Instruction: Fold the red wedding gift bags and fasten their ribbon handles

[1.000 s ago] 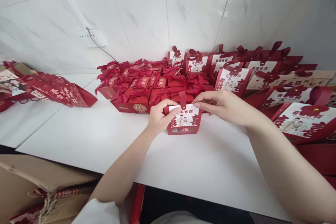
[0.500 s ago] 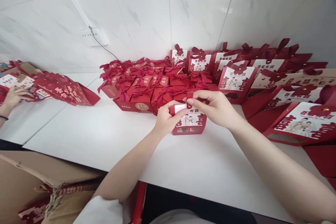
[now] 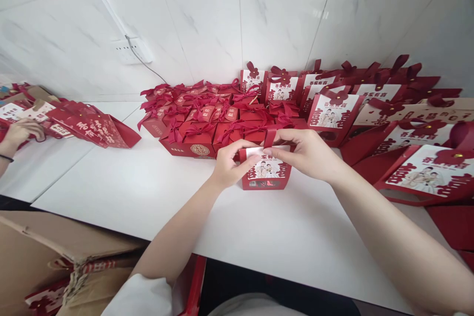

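A small red gift box point(image 3: 264, 184) with a white printed card on its front stands on the table before me. My left hand point(image 3: 232, 164) grips the box's upper left edge, its thumb lying across the front of the card. At the top right, my right hand point(image 3: 301, 154) pinches a dark red ribbon strap point(image 3: 270, 137) between thumb and fingers. The strap's lower end is hidden behind my right thumb. Just behind the box sit rows of red boxes tied with ribbon bows point(image 3: 200, 138).
Taller red boxes with flower tags point(image 3: 331, 116) crowd the right side along the tiled wall. Far left, another person's hand point(image 3: 22, 131) is at a pile of red boxes point(image 3: 96, 128). A cardboard carton point(image 3: 55, 237) stands below the white table's point(image 3: 166, 202) front edge.
My right thumb has pressed down over the strap's lower end, hiding the gold stud seen there before. My left hand has shifted slightly left. The box stays in place.
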`<state>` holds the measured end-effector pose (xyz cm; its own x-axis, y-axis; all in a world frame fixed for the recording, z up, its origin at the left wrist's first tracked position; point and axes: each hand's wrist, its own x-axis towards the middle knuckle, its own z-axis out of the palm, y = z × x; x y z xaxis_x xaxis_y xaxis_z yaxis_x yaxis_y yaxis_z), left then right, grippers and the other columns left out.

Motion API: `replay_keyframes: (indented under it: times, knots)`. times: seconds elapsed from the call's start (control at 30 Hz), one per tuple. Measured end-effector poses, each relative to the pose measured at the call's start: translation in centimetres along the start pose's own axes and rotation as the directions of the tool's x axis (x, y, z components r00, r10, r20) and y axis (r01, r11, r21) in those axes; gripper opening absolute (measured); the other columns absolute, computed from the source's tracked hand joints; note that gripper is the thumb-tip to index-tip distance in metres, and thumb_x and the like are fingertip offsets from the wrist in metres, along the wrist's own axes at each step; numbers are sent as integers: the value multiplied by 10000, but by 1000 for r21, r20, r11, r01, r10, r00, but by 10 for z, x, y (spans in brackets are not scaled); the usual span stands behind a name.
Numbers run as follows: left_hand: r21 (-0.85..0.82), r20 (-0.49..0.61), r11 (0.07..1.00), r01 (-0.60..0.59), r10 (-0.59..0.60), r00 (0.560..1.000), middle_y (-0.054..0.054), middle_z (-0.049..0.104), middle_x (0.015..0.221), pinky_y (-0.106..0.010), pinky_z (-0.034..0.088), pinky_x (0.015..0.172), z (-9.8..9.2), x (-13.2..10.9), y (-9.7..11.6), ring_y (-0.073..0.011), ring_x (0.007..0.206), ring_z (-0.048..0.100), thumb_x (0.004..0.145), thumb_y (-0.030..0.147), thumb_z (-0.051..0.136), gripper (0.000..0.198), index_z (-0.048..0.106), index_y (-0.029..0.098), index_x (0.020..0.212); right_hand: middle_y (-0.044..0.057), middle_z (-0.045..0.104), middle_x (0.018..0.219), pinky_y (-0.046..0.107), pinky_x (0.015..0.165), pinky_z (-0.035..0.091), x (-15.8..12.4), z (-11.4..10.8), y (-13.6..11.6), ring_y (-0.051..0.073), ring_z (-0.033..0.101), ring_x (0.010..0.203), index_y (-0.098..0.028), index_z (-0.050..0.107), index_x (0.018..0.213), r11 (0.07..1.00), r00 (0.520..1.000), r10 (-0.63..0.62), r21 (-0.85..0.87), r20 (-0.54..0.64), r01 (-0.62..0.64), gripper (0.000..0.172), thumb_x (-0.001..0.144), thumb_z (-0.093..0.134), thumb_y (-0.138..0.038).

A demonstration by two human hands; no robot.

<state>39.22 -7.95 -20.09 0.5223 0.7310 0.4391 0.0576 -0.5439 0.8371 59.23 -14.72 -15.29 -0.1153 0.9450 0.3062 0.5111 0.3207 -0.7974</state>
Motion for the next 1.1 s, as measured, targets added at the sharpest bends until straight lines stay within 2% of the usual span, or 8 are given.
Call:
replay_keyframes:
  times: [0.1,0.27,0.4,0.5,0.6,0.8,1.0,1.1]
  knots:
    - [90,-3,985,-146,147,989,-60,736,937,-291,527,752,-18,5,2,-183,841,679,825,270,690,177,720,196,983,-2,642,717,272,579,403,0,-2,0,150,546,647,-206,649,770,999,999,10,-35,40,-8,192,857,644,-376]
    - [150,-34,957,-248,256,966,-61,747,884,-327,538,764,-32,9,2,-193,815,692,804,194,703,100,740,200,897,25,696,818,288,609,430,1,0,0,181,594,709,-209,663,853,999,999,11,-39,30,-10,184,874,617,-386]
    - [189,-96,941,-280,301,949,-46,749,877,-339,544,760,-27,9,1,-189,812,692,802,178,709,118,750,223,903,4,640,725,274,589,405,1,2,0,153,531,644,-212,581,753,994,1000,-30,-108,-1,30,195,890,597,-349]
    - [289,-183,892,-346,406,895,-32,757,895,-352,540,786,-20,9,0,-190,845,691,791,172,725,148,760,252,911,-11,551,635,276,564,366,0,2,2,141,463,582,-217,484,673,964,992,-108,-252,-59,90,263,882,607,-320]
    - [371,-212,854,-366,462,861,-20,761,910,-364,537,792,-13,8,0,-192,858,689,792,176,728,171,759,272,930,12,604,682,295,590,385,0,-1,5,168,524,618,-218,540,721,938,985,-146,-329,-91,109,193,883,600,-302]
    - [290,-200,914,-283,348,916,-45,751,944,-346,553,771,-7,6,-1,-195,902,679,829,223,697,137,750,246,954,42,741,957,334,706,469,3,-7,7,232,669,820,-227,680,919,988,999,7,-156,-33,-12,131,887,591,-318]
    - [-14,-209,998,-59,55,976,-59,735,937,-295,557,807,-2,7,-1,-165,880,690,846,296,687,127,724,188,903,36,733,890,311,663,454,3,-3,6,214,660,784,-202,645,792,979,997,34,-196,-68,-47,157,873,600,-329]
    - [-37,-208,999,-15,7,978,-61,741,918,-293,555,819,-1,8,1,-163,857,693,840,310,692,149,724,177,898,28,728,877,300,666,451,3,-2,6,208,664,795,-201,638,789,978,997,27,-204,-75,-42,160,875,595,-329]
